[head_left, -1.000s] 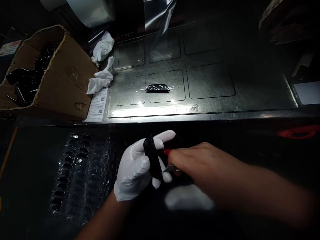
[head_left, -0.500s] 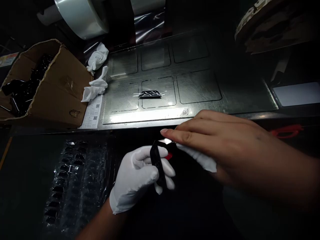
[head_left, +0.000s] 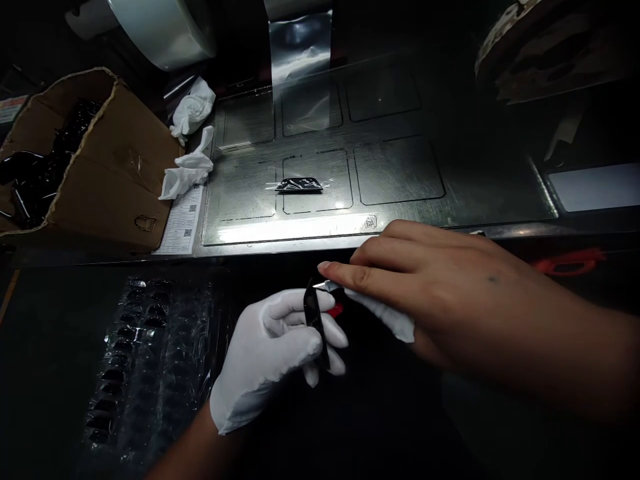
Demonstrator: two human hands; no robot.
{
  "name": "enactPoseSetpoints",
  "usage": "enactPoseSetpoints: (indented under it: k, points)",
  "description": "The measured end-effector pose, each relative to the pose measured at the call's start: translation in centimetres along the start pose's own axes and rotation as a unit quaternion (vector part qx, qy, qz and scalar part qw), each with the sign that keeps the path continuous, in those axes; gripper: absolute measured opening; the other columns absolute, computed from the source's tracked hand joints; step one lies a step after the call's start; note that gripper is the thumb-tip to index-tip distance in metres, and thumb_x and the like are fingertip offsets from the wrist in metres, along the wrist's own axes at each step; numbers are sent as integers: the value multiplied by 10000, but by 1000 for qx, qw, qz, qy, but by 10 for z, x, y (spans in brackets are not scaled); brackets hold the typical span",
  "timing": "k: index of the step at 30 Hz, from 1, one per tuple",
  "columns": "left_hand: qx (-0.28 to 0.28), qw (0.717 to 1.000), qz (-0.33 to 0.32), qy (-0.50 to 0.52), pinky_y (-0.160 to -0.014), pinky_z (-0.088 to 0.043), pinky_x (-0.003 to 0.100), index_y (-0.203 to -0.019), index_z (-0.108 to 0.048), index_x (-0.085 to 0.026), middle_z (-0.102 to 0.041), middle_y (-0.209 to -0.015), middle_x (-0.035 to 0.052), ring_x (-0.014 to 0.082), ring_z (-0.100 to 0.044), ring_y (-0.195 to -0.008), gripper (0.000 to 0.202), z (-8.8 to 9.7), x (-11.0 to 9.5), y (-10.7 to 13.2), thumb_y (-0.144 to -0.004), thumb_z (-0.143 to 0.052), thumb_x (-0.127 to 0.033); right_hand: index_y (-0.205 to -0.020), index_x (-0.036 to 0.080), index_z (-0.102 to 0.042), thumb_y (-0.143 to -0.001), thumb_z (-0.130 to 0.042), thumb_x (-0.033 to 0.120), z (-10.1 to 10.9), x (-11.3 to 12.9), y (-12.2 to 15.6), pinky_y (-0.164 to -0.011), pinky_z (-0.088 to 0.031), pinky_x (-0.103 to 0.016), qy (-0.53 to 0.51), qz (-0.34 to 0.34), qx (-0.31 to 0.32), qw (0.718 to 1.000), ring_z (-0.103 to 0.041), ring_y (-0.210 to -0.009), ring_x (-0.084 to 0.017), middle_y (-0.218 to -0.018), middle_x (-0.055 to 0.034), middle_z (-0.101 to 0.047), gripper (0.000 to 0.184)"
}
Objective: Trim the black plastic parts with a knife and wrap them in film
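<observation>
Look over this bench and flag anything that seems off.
The right hand is bare while the left hand wears a white glove, which looks odd because the bare fingers hold a small blade at the black part. The cardboard box also has a torn patch.

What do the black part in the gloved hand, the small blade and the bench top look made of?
The black part looks like glossy moulded plastic, going by its sharp highlights, though that's uncertain. The blade looks like bright bare steel. The bench top seems brushed stainless steel, scratched and glaring.
</observation>
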State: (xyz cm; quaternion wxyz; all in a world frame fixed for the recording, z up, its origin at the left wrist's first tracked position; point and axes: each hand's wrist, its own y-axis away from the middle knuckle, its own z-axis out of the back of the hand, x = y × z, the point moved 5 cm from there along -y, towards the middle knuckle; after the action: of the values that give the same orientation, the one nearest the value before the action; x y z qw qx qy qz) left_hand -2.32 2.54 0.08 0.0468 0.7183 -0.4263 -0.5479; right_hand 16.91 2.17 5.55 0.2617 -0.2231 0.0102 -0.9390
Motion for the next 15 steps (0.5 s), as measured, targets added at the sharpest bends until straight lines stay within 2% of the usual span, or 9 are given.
enactPoseSetpoints:
  k: [3,9,11,15]
  points:
    - [-8,1000,2,-17,-491,-521,112,-1169,-737,-218,-766,-897,38,155,-751,-691,355,0,0,1,-857,-830,-358,-1446,248,-626,-867,-600,106,-2,-1,0,-701,-507,-354,17,2,-17,1000,-616,-981,-260,-1135,-58,-740,597]
    - [-11,999,28,-34,-467,-498,115,-1165,-733,-207,-764,-904,46,162,-750,-689,340,4,3,-2,-869,-813,-355,-1461,220,-615,-817,-559,30,-8,-2,0,-645,-483,-343,52,3,-17,998,-613,-983,-267,-1161,-55,-752,674]
    - [4,999,30,-26,-461,-491,113,-1181,-723,-194,-762,-913,56,160,-746,-685,348,6,4,-3,-889,-791,-370,-1435,195,-630,-868,-519,38,-7,-1,0,-652,-495,-354,57,10,-24,998,-630,-975,-271,-1152,-63,-762,599]
    - [33,999,16,15,-467,-495,114,-1204,-708,-181,-770,-957,84,157,-744,-675,343,7,7,-4,-917,-756,-363,-1227,143,-707,-999,-456,120,4,-1,6,-784,-546,-392,32,24,-88,995,-709,-936,-255,-1072,-76,-792,340]
